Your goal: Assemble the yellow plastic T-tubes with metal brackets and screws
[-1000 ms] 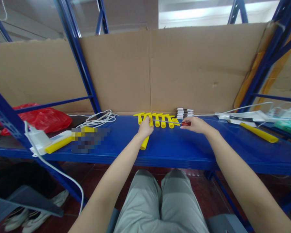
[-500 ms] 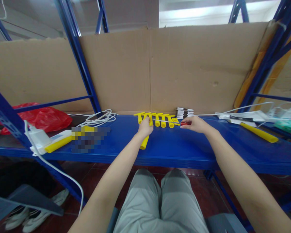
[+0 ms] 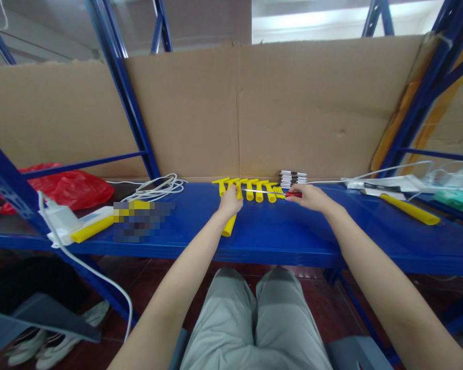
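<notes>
My left hand [image 3: 230, 201] is closed around a yellow plastic T-shaped piece [image 3: 229, 227], whose tubular end sticks out below the fingers towards the bench edge. In my right hand [image 3: 309, 197] is a screwdriver [image 3: 294, 194] with a red handle. Its long thin metal shaft points left, and the tip reaches the yellow piece by my left fingers; the exact contact is hidden. Several similar yellow T-shaped pieces [image 3: 259, 193] stand in a row just behind the shaft. Beside them on the right, smaller yellow parts [image 3: 279, 191] lie together.
A stack of black-and-white items [image 3: 292, 178] sits against the cardboard panel [image 3: 316, 108]. Coiled white cable [image 3: 158, 189], a power strip [image 3: 96, 216] and a red plastic bag [image 3: 69, 187] are at left. A yellow tube [image 3: 411, 209] lies right on the blue bench [image 3: 293, 231].
Both hands keep nearly the same place and the same hold. The screwdriver handle shows slightly higher and further left, along with a small shift of the view.
</notes>
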